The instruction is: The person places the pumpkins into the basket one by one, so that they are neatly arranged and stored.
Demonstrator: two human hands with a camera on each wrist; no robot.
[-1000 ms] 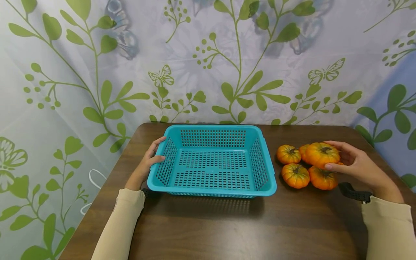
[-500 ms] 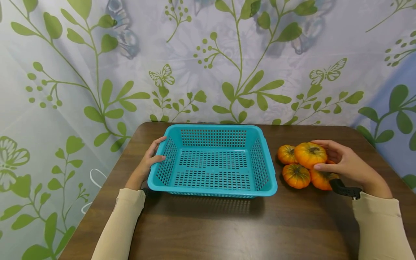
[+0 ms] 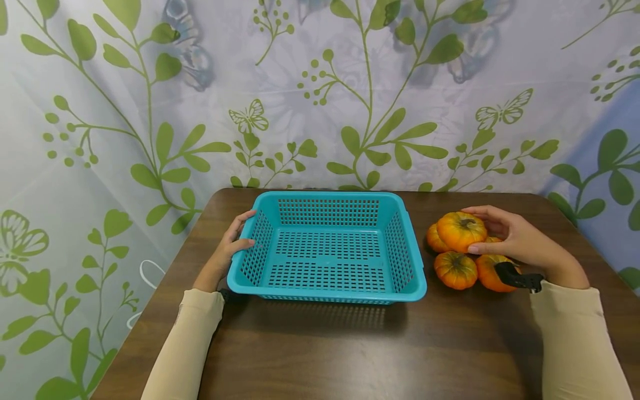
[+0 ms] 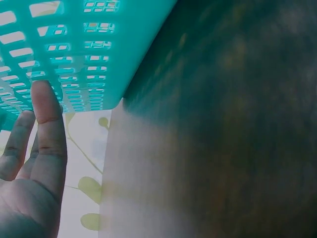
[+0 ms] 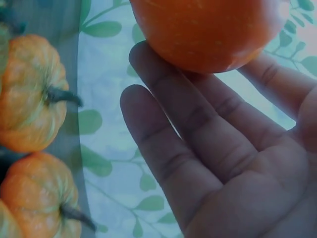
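The right hand holds a small orange pumpkin between thumb and fingers, above a cluster of similar pumpkins. From the right wrist view, the fingers reach the underside of the held pumpkin. Below it, one pumpkin lies at the front and another beside it; others are partly hidden. At the left, the left hand grips the rim of a turquoise plastic basket, its thumb over the edge. The left wrist view shows fingers against the perforated wall.
A brown wooden table carries everything. Behind it hangs a leaf-patterned curtain. A white cord shows past the table's left edge. Black straps sit at the wrists.
The right hand has moved left with the held pumpkin, from the right of the cluster to over its back left. The left hand and basket stay in place.
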